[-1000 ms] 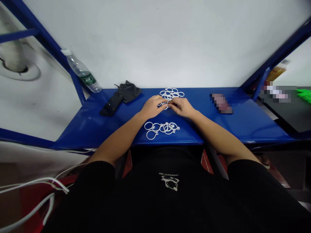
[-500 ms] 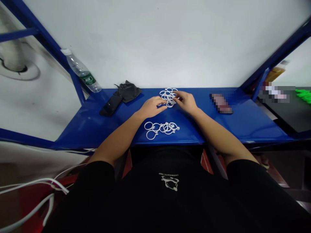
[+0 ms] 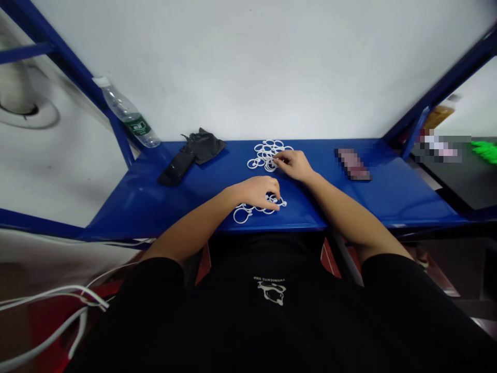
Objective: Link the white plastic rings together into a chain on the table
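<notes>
Two clusters of white plastic rings lie on a blue metal table [image 3: 388, 199]. My left hand [image 3: 258, 191] rests knuckles-up on the near cluster [image 3: 248, 210] by the front edge, with curled fingers covering most of it. Whether those fingers grip a ring is hidden. My right hand [image 3: 295, 163] reaches to the far pile of rings [image 3: 264, 153] near the wall, and its fingertips pinch at a ring on the pile's right side.
A black phone [image 3: 176, 168] and a crumpled black cloth [image 3: 205, 144] lie at the back left. A plastic water bottle [image 3: 128, 116] leans against the blue frame post. A blurred flat object [image 3: 352, 164] sits at the right. White cables [image 3: 58, 305] hang at lower left.
My left hand has drawn back from the far pile and come down on the near cluster of rings. My right hand has stayed at the far pile.
</notes>
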A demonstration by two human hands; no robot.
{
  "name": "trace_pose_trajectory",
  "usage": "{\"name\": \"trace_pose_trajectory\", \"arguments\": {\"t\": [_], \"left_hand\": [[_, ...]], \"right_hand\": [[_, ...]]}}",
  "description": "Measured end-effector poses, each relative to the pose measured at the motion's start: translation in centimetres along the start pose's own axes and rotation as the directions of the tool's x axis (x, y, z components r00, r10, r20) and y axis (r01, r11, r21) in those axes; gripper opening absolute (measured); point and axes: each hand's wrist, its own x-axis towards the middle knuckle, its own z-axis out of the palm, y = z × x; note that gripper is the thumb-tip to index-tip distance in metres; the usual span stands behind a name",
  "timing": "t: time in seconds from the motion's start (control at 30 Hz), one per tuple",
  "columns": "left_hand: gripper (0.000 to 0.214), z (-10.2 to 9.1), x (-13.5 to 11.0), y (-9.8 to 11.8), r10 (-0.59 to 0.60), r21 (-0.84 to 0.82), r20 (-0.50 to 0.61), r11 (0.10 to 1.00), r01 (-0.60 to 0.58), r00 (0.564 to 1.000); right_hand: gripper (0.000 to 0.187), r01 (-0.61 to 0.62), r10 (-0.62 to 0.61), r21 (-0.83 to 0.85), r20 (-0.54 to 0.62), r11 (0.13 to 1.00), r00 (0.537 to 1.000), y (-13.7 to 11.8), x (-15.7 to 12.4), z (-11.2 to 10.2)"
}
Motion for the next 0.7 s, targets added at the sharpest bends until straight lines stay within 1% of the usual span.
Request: {"name": "trace_pose_trajectory", "arguments": {"t": [0.1, 0.17, 0.23, 0.33, 0.4, 0.53, 0.6, 0.7], "left_hand": [[0.008, -0.1, 0.0, -0.3, -0.005, -0.018, -0.008, 1.000, 0.005, 1.000], [0.007, -0.2, -0.1, -0.8, -0.012, -0.053, -0.048, 0.999, 0.009, 0.999], [0.012, -0.1, -0.1, -1.4, -0.024, -0.086, -0.090, 0.996, 0.017, 0.996], [0.017, 0.0, 0.0, -2.3, -0.068, -0.092, -0.176, 0.994, 0.052, 0.982], [0.016, -0.1, 0.0, -2.8, -0.099, -0.064, -0.269, 0.994, 0.084, 0.958], [0.014, -0.7, 0.0, -3.4, -0.121, 0.038, -0.464, 0.987, 0.156, 0.878], [0.014, -1.1, -0.1, -3.7, -0.126, 0.100, -0.521, 0.973, 0.207, 0.844], [0.014, -1.3, -0.2, -4.4, -0.135, 0.163, -0.562, 0.949, 0.268, 0.816]], "right_hand": [[0.024, -0.001, 0.001, 0.000, -0.013, 1.000, 1.000, 0.2, 0.0, -0.1], [0.024, 0.001, -0.001, 0.006, -0.021, 1.000, 1.000, 0.2, -0.1, -0.2], [0.023, 0.007, -0.007, 0.014, -0.025, 1.000, 1.000, 0.1, -0.1, -0.2], [0.023, 0.018, -0.017, 0.020, -0.031, 1.000, 0.999, -0.3, -0.1, -0.1], [0.024, 0.026, -0.025, 0.023, -0.040, 0.999, 0.999, -0.5, 0.0, -0.1], [0.031, 0.040, -0.037, 0.041, -0.059, 0.998, 0.998, -0.9, 0.0, -0.4], [0.035, 0.048, -0.045, 0.053, -0.048, 0.997, 0.998, -1.0, 0.0, -0.5], [0.038, 0.063, -0.063, 0.080, -0.003, 0.995, 0.998, -1.3, -0.1, -0.5]]}}
